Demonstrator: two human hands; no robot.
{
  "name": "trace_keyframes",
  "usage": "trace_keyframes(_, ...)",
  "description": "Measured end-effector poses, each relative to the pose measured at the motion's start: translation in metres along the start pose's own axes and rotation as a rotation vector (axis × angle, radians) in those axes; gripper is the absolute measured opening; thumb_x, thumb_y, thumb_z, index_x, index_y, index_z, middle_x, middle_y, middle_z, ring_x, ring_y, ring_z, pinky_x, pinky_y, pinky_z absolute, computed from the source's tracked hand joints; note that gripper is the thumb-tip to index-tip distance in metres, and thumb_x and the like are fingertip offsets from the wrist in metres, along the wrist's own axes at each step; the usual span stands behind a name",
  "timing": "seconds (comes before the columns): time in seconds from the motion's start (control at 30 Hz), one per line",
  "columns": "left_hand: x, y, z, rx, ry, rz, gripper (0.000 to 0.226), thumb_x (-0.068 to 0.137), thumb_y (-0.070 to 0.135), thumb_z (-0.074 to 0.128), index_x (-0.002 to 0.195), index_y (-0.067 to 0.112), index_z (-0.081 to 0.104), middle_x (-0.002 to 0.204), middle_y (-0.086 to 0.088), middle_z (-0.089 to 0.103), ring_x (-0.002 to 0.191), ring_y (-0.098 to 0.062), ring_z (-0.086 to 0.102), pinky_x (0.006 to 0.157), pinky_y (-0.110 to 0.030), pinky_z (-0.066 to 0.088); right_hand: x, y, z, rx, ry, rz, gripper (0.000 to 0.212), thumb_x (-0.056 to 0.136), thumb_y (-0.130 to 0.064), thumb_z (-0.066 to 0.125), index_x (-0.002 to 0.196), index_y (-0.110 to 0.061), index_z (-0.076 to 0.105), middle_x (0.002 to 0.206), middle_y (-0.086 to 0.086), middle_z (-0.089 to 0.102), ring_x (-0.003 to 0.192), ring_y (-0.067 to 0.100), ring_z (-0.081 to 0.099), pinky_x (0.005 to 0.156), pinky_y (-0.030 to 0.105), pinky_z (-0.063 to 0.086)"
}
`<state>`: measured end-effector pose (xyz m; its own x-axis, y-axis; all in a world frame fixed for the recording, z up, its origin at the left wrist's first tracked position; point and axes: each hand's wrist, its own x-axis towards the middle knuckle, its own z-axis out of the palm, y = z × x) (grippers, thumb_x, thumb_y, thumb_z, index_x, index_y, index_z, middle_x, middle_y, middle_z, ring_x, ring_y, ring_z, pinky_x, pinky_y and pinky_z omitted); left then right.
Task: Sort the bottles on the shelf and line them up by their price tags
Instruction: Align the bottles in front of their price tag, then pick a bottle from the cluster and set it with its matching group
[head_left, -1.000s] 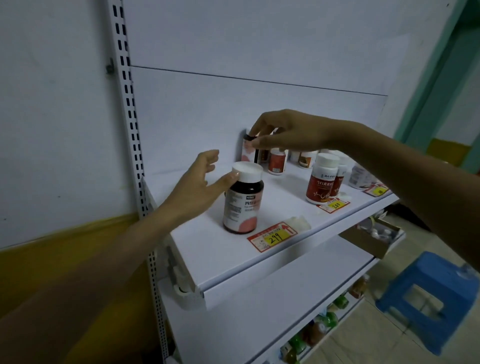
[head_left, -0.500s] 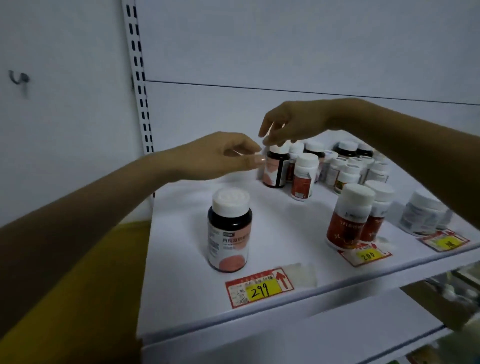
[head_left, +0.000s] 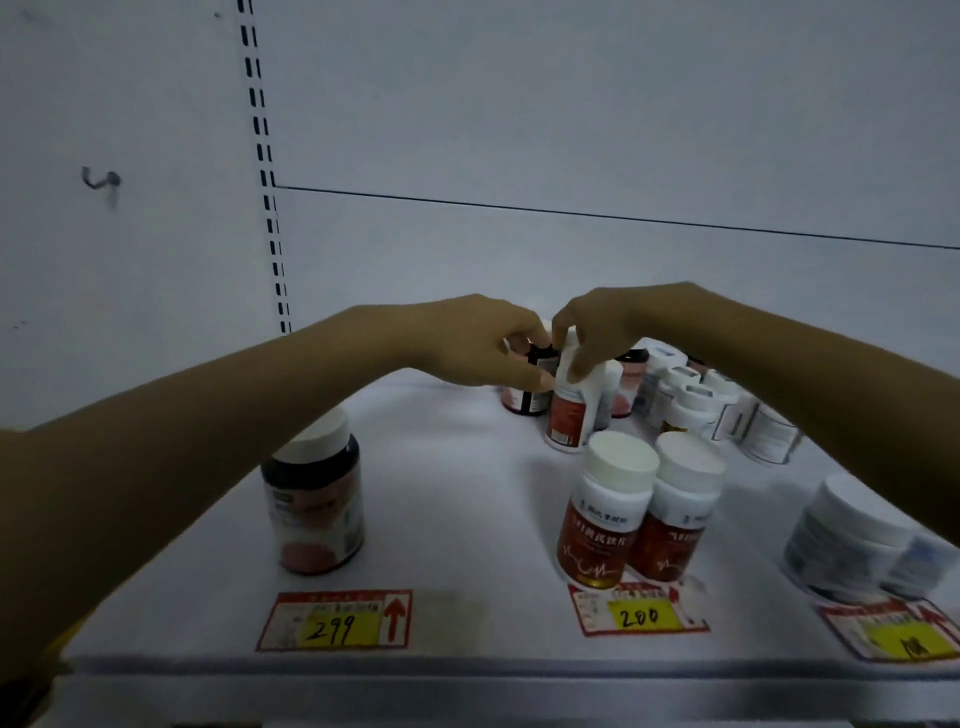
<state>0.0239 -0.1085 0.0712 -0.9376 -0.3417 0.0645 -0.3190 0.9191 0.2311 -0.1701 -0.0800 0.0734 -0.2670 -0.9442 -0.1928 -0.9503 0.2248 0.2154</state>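
Observation:
On the white shelf (head_left: 457, 519) a dark bottle with a white cap (head_left: 317, 509) stands behind the 299 price tag (head_left: 335, 621). Two red-labelled white bottles (head_left: 605, 519) stand behind the 200 tag (head_left: 641, 616). My left hand (head_left: 478, 343) grips a small dark bottle (head_left: 530, 395) at the back of the shelf. My right hand (head_left: 597, 327) closes its fingers on the top of a white bottle with a red label (head_left: 571, 415) beside it. More bottles (head_left: 691, 400) crowd behind, partly hidden by my right arm.
A low white jar (head_left: 852, 540) stands at the right behind a third, partly cut-off price tag (head_left: 904, 634). The shelf's back panel and a slotted upright (head_left: 265, 171) rise behind. The shelf's front lip runs along the bottom.
The view moved closer over the shelf. My left hand reached back and closed on the small dark bottle; my right hand came down onto the white red-labelled bottle next to it.

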Motion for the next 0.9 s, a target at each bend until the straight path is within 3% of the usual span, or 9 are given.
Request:
trace_keyframes(0.17, -0.008, 0.006, 0.006, 0.004, 0.025, -0.088, 0.051, 0.084, 0.050, 0.056, 0.127, 0.024, 0.047, 0.128, 0.003, 0.055, 0.108, -0.012, 0.055, 0.083, -0.022, 0.038, -0.006, -0.002, 0.002, -0.035, 0.045, -0.108, 0.052, 0.070, -0.037, 0.078, 0.116, -0.024, 0.056, 0.103, -0.001, 0.051, 0.093, 0.022, 0.055, 0.080, 0.034, 0.047)
trace_keyframes(0.23, -0.014, 0.006, 0.004, 0.013, 0.059, -0.120, 0.052, 0.084, 0.050, 0.056, 0.128, 0.025, 0.046, 0.128, 0.003, 0.055, 0.105, -0.011, 0.054, 0.083, -0.022, 0.038, -0.015, -0.005, -0.002, -0.003, 0.099, -0.130, 0.050, 0.070, -0.044, 0.076, 0.112, -0.024, 0.058, 0.099, -0.003, 0.048, 0.092, 0.020, 0.050, 0.076, 0.032, 0.044)
trace_keyframes(0.33, -0.022, 0.008, -0.002, 0.015, 0.121, -0.174, 0.057, 0.083, 0.053, 0.056, 0.131, 0.024, 0.043, 0.128, 0.002, 0.055, 0.099, -0.010, 0.051, 0.083, -0.023, 0.038, -0.035, -0.010, -0.017, 0.090, 0.161, -0.121, 0.048, 0.070, -0.058, 0.069, 0.099, -0.020, 0.060, 0.093, -0.002, 0.057, 0.086, 0.021, 0.059, 0.072, 0.032, 0.048)
trace_keyframes(0.43, -0.026, 0.014, -0.004, -0.012, 0.244, -0.238, 0.062, 0.081, 0.055, 0.056, 0.132, 0.023, 0.041, 0.124, -0.001, 0.058, 0.102, -0.015, 0.054, 0.087, -0.030, 0.043, -0.059, -0.015, -0.036, 0.212, 0.250, -0.060, 0.053, 0.072, -0.063, 0.061, 0.081, -0.011, 0.067, 0.070, 0.001, 0.070, 0.065, 0.017, 0.062, 0.063, 0.030, 0.048)
trace_keyframes(0.53, -0.029, 0.023, 0.001, -0.119, 0.349, -0.260, 0.070, 0.077, 0.059, 0.059, 0.132, 0.020, 0.042, 0.123, -0.003, 0.059, 0.107, -0.019, 0.055, 0.089, -0.034, 0.044, -0.081, -0.025, -0.051, 0.286, 0.345, 0.026, 0.050, 0.072, -0.060, 0.059, 0.059, -0.012, 0.062, 0.047, -0.002, 0.062, 0.049, 0.014, 0.055, 0.051, 0.024, 0.042)
trace_keyframes(0.67, -0.031, 0.040, 0.017, -0.311, 0.453, -0.212, 0.074, 0.068, 0.061, 0.066, 0.126, 0.021, 0.043, 0.116, 0.001, 0.060, 0.097, -0.017, 0.057, 0.083, -0.033, 0.049, -0.111, -0.032, -0.067, 0.382, 0.477, 0.093, 0.048, 0.070, -0.057, 0.061, 0.051, -0.013, 0.057, 0.030, -0.006, 0.050, 0.041, 0.013, 0.047, 0.046, 0.022, 0.038)
trace_keyframes(0.77, -0.037, 0.051, 0.025, -0.459, 0.550, -0.128, 0.067, 0.069, 0.060, 0.067, 0.120, 0.024, 0.044, 0.106, 0.007, 0.057, 0.091, -0.012, 0.058, 0.073, -0.025, 0.048, -0.133, -0.035, -0.076, 0.397, 0.501, 0.060, 0.047, 0.072, -0.055, 0.062, 0.056, -0.011, 0.060, 0.039, -0.005, 0.056, 0.041, 0.012, 0.049, 0.042, 0.020, 0.037)
trace_keyframes(0.9, -0.049, 0.058, 0.024, -0.732, 0.501, 0.007, 0.056, 0.075, 0.052, 0.065, 0.120, 0.029, 0.041, 0.113, 0.007, 0.059, 0.097, -0.005, 0.060, 0.072, -0.016, 0.048, -0.162, -0.027, -0.084, 0.493, 0.426, -0.083, 0.034, 0.080, -0.045, 0.064, 0.087, -0.012, 0.066, 0.079, 0.003, 0.069, 0.059, 0.013, 0.065, 0.046, 0.021, 0.044)
